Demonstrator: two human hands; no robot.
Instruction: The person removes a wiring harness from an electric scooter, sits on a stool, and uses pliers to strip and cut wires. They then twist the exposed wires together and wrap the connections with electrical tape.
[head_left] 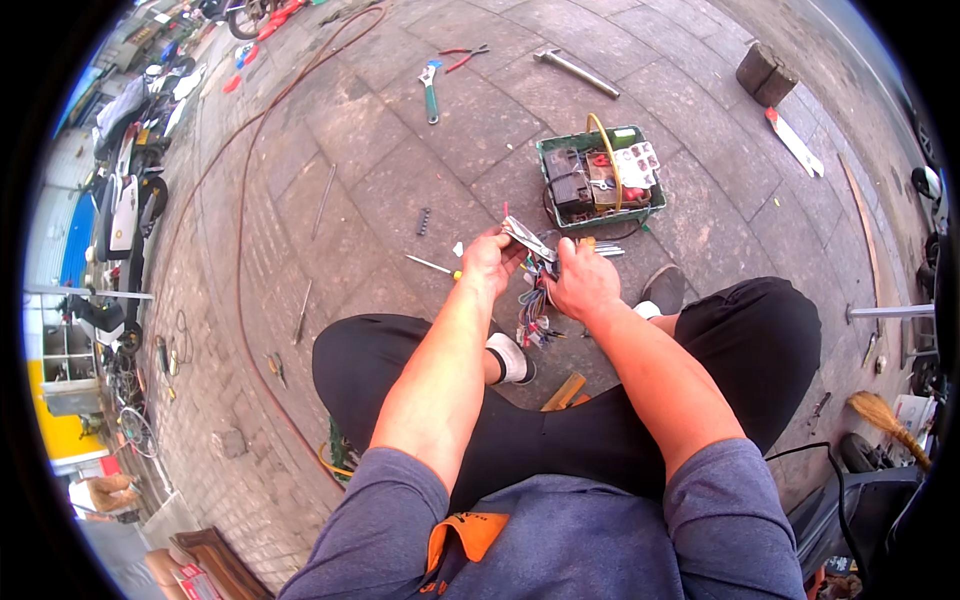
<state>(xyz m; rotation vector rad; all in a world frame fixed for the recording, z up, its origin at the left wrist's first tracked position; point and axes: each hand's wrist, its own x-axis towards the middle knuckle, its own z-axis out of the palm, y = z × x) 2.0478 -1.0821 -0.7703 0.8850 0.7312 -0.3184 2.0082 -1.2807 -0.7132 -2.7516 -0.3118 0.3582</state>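
My right hand [585, 283] is closed round a pair of pliers [530, 238], whose silver jaws point up and left to my other hand. My left hand [487, 262] is pinched at the tips of those jaws; what its fingers hold is too small to make out. Below and between the hands hangs a bundle of thin coloured wires [535, 312] with small connectors, reaching down to the paving. Left of the wires lies a screwdriver [435, 266] with a yellow handle. Close beyond my right hand are some silver rods [608, 250], partly hidden.
Ahead stands a green basket [655, 203] with a yellow handle, full of parts. Farther off lie an adjustable wrench [431, 100], red-handled pliers [464, 57], a hammer [580, 74], a wood block [766, 75] and a handsaw [797, 145]. A long hose [241, 240] runs along the left.
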